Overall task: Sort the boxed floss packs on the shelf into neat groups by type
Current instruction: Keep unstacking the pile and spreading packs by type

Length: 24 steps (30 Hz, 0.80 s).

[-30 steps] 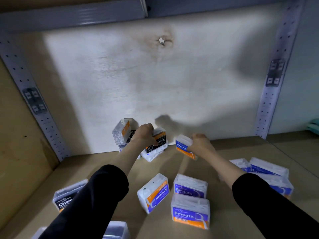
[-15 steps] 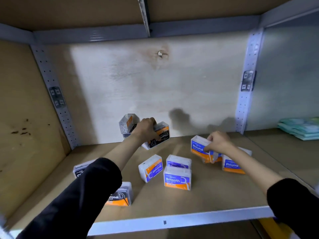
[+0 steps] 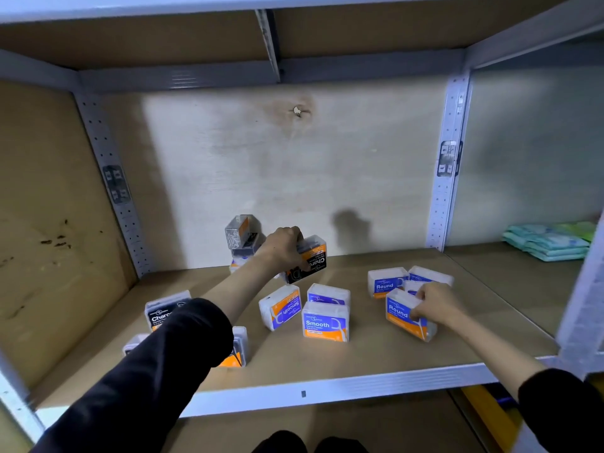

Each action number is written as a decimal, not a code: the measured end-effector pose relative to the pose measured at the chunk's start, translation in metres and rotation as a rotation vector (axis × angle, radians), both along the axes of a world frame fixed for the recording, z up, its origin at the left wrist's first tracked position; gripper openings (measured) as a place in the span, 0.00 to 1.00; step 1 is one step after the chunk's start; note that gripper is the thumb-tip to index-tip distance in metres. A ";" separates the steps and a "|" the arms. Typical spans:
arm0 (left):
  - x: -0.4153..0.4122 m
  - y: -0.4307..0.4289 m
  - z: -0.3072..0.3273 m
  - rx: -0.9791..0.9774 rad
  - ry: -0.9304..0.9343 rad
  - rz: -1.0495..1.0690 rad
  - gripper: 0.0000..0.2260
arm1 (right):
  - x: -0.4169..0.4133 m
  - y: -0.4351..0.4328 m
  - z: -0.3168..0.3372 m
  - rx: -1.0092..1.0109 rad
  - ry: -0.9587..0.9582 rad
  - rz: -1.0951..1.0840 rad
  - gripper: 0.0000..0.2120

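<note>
My right hand (image 3: 434, 304) grips a Round pack (image 3: 400, 313), now brought from the back wall to just beside the other Round packs (image 3: 387, 282). My left hand (image 3: 284, 246) still grips a Charcoal pack (image 3: 310, 263) at the shelf (image 3: 359, 351) rear, apparently tilted. Charcoal grouping remains outstanding.

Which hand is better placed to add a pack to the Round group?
The right hand: it grips a Round pack beside the Round group. The left hand holds a Charcoal pack near the back wall.
</note>
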State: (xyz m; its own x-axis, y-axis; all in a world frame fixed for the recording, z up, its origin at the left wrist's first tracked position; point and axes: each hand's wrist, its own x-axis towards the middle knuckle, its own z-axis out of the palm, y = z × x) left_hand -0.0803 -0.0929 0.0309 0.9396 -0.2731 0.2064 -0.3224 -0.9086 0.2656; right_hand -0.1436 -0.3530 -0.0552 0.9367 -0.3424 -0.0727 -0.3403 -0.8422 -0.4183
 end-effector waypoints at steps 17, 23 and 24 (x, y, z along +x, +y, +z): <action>0.000 0.011 -0.001 -0.002 0.001 0.031 0.26 | -0.004 0.037 0.003 -0.140 -0.197 0.130 0.13; -0.002 0.034 0.002 -0.033 0.005 0.059 0.25 | -0.007 0.113 0.002 -0.093 -0.226 0.449 0.17; -0.002 0.039 0.002 -0.041 0.006 0.068 0.25 | -0.008 0.126 -0.002 -0.099 -0.234 0.494 0.16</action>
State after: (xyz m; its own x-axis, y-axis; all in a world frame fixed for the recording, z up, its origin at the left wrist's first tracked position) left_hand -0.0818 -0.0543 0.0329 0.9570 -0.1995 0.2105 -0.2582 -0.9167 0.3048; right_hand -0.1513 -0.2274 -0.0569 0.9749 0.1471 0.1673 0.1977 -0.9173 -0.3457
